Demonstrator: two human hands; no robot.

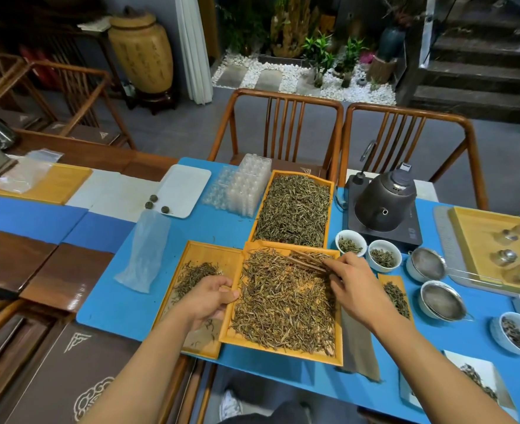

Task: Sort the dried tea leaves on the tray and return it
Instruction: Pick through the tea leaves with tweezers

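A yellow wooden tray (339,347) heaped with dried tea leaves (283,304) lies in front of me on the blue mat. My left hand (211,296) grips its left rim. My right hand (352,284) holds brown wooden tongs (306,261) whose tips reach into the leaves at the tray's far side. The tray partly overlaps a second yellow tray (203,255) on its left, which carries a small pile of leaves (193,275). Beyond them a third tray (331,206) is full of leaves.
A dark kettle (385,197) on its hob stands at the back right, with small white cups of leaves (351,242) and metal strainers (440,301) nearby. Clear plastic moulds (243,188), a white tray (185,189) and a plastic bag (145,249) lie to the left. Wooden chairs (278,123) stand behind the table.
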